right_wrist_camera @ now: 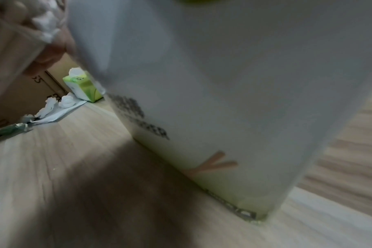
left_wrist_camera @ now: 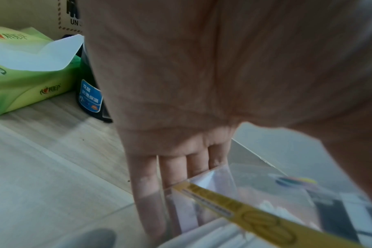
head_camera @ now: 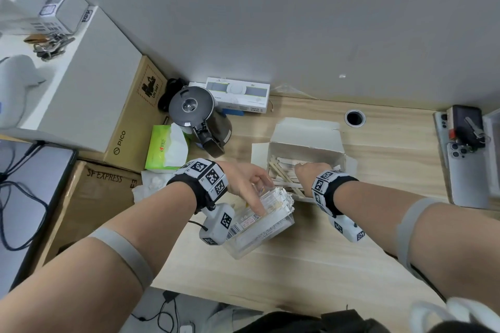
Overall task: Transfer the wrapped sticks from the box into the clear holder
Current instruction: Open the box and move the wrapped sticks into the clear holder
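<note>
Centrally on pale wooden surface [head_camera: 311,265]: open white cardboard box [head_camera: 307,143] holding loose white-paper-wrapped wooden sticks [head_camera: 284,174]. Just beside, clear rectangular plastic holder [head_camera: 259,227], partly filled with wrapped sticks. Left hand [head_camera: 247,184] fingers straight, resting against holder. Right hand [head_camera: 305,173] inside box; grip hidden, cannot tell. Right wrist view blurred, filled by box wall.

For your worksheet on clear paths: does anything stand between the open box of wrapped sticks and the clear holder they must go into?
Nothing visible does. The box and clear holder sit side by side on the desk. Only the left hand rests its fingers on the holder's near side, beside the wrapped sticks already inside.
</note>
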